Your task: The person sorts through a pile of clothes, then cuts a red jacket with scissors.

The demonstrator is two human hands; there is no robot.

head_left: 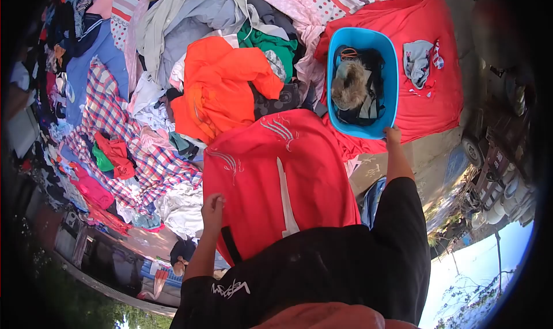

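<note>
My right hand (393,135) grips the near rim of a blue plastic bin (394,93), which stands on red cloth. Inside the bin lie dark items and a tan furry piece (349,84). My left hand (213,204) is at the left edge of a red garment (311,173) with white marks, spread in front of me; its fingers are curled together, and whatever they may hold is too small to make out. Beyond the red garment lies an orange jacket (222,78). Small grey and white pieces (418,64) rest on the red cloth (440,98) right of the bin.
A large heap of mixed clothes fills the left and far side, with a checked shirt (103,110), a pink piece (92,189) and a green cloth (276,45). A wheel (472,150) and clutter stand at the right. Part of another person (182,253) shows at the lower left.
</note>
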